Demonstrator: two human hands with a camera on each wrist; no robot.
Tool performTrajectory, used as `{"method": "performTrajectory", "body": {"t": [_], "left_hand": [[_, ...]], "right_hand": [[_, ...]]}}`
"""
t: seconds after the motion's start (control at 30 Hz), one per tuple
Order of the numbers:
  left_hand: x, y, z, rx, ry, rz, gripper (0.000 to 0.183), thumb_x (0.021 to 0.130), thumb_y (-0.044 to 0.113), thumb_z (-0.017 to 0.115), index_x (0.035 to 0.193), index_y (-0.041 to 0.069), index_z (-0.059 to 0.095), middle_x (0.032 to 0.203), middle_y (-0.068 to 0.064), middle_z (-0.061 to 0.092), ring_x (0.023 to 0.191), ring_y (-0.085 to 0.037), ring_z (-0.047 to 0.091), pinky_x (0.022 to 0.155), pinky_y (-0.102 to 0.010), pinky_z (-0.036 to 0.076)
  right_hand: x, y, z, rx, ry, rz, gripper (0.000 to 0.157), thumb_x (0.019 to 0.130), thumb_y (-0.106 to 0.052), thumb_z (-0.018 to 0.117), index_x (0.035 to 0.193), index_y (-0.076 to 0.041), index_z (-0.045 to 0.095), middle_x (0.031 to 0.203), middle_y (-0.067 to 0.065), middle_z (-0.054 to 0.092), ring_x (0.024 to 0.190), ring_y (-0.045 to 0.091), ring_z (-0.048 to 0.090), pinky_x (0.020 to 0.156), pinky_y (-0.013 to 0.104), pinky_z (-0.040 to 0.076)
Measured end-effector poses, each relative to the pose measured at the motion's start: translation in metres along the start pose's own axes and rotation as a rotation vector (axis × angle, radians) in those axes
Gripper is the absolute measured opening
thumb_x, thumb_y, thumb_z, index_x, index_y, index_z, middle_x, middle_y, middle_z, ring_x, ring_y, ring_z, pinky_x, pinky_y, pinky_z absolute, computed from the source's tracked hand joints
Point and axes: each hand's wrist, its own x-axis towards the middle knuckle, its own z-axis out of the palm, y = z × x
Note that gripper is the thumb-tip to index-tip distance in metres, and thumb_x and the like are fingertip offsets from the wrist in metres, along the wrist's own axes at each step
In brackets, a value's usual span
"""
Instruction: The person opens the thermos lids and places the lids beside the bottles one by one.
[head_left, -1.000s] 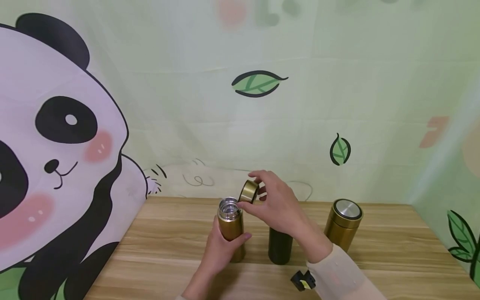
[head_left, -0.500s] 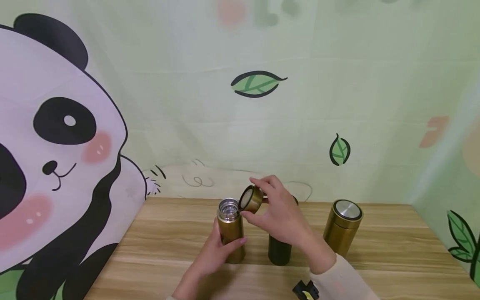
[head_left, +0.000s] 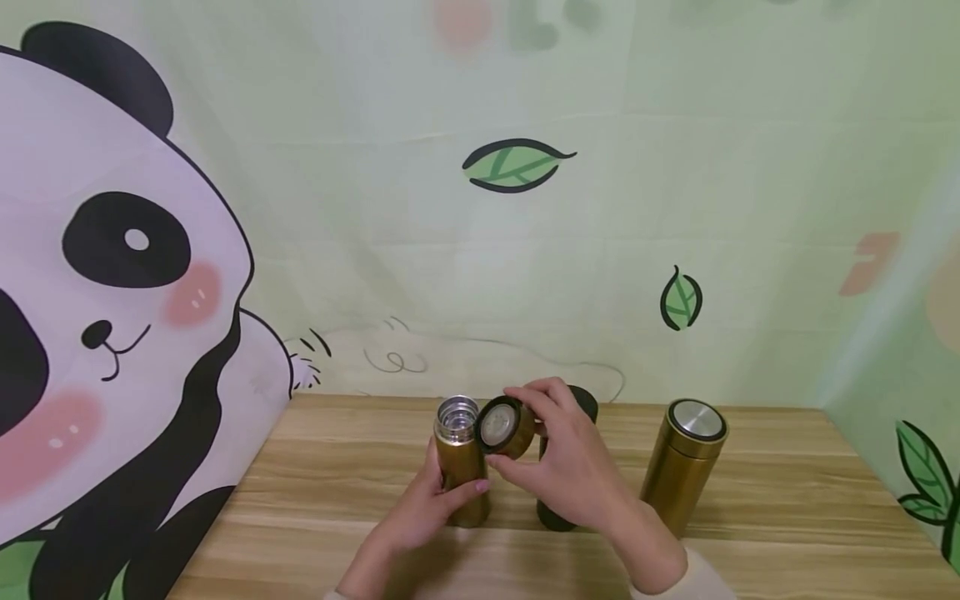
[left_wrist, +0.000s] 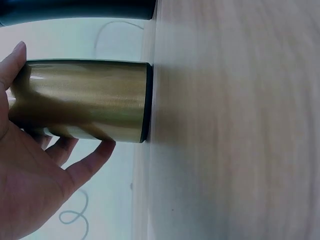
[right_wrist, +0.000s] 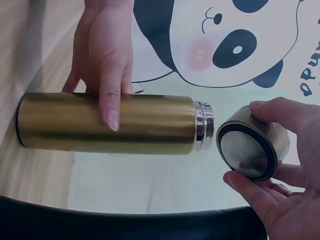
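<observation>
Near the middle of the light-brown wood-grain tabletop (head_left: pixel 337 475) stands a slim, gold, cylindrical bottle with a metallic sheen (head_left: pixel 461 462), upright and uncapped. Its bare silver neck is bright and ridged, and the mouth shows shiny rings inside; a thin black band edges the base. The left hand (head_left: pixel 420 515) is wrapped around the body, with the thumb lying across the near side. The right hand (head_left: pixel 573 462) pinches a short, round gold lid (head_left: pixel 504 427) by its sides, thumb below and fingers above. The lid is tilted, one round face turned towards the wearer: a pale grey disc inside a black ring. It is held just beside the open mouth, and the right wrist view shows a narrow gap between them. The two hands are apart from each other.

Partly hidden behind the right hand is a tall, black, cylindrical bottle (head_left: pixel 584 402). Farther right stands a gold cylindrical bottle with a silver-and-black top (head_left: pixel 684 467), its cap in place.

The tabletop's streaky grain runs from side to side. Behind it hangs a pale green printed cloth backdrop (head_left: pixel 337 192), lightly creased. A large black-and-white cartoon panda with pink cheeks (head_left: pixel 217 192) fills its left side, two black-outlined green leaves (head_left: pixel 513 167) float on the middle part, and a cluster of green leaves (head_left: pixel 926 471) shows at the right edge.
</observation>
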Motion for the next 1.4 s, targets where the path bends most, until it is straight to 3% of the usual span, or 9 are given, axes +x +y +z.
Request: {"method": "performTrajectory", "body": {"t": [0.33, 0.63, 0.97, 1.27, 1.4], "left_hand": [[0.000, -0.003, -0.003, 0.030, -0.022, 0.023, 0.097, 0.096, 0.040, 0.073, 0.162, 0.040, 0.001, 0.167, -0.006, 0.033, 0.155, -0.034, 0.029, 0.123, -0.065, 0.021], [-0.003, -0.004, -0.007, 0.071, -0.064, 0.007, 0.091, 0.099, 0.034, 0.069, 0.162, 0.031, 0.005, 0.158, -0.016, 0.047, 0.149, -0.040, 0.040, 0.122, -0.065, 0.024], [-0.003, -0.004, -0.013, 0.128, -0.098, -0.010, 0.090, 0.101, 0.037, 0.067, 0.163, 0.029, 0.003, 0.163, -0.022, 0.040, 0.151, -0.047, 0.034, 0.120, -0.068, 0.024], [-0.003, -0.007, -0.016, 0.134, -0.122, -0.055, 0.094, 0.100, 0.045, 0.065, 0.165, 0.035, -0.004, 0.164, -0.023, 0.035, 0.152, -0.049, 0.030, 0.120, -0.070, 0.021], [-0.004, -0.005, -0.017, 0.111, -0.133, -0.068, 0.097, 0.101, 0.045, 0.064, 0.164, 0.039, -0.010, 0.166, -0.023, 0.033, 0.152, -0.049, 0.029, 0.119, -0.072, 0.021]], "right_hand": [[-0.017, 0.011, 0.012, 0.050, 0.021, 0.009, 0.068, 0.075, -0.027, 0.095, 0.135, -0.023, 0.065, 0.132, -0.004, 0.056, 0.109, 0.011, 0.063, 0.087, 0.031, 0.060], [-0.034, 0.025, 0.030, 0.064, 0.023, 0.000, 0.069, 0.072, -0.035, 0.096, 0.133, -0.023, 0.068, 0.129, -0.008, 0.057, 0.111, 0.012, 0.066, 0.086, 0.027, 0.060], [-0.049, 0.039, 0.044, 0.117, -0.007, 0.106, 0.071, 0.072, -0.041, 0.095, 0.135, -0.025, 0.067, 0.129, -0.009, 0.060, 0.115, 0.014, 0.065, 0.088, 0.028, 0.059], [-0.055, 0.054, 0.056, 0.137, -0.064, 0.157, 0.068, 0.073, -0.040, 0.093, 0.135, -0.029, 0.067, 0.129, -0.016, 0.061, 0.114, 0.010, 0.065, 0.091, 0.031, 0.058], [-0.059, 0.062, 0.060, 0.149, -0.109, 0.166, 0.067, 0.075, -0.047, 0.089, 0.135, -0.029, 0.067, 0.129, -0.014, 0.062, 0.111, 0.010, 0.063, 0.089, 0.032, 0.058]]}}
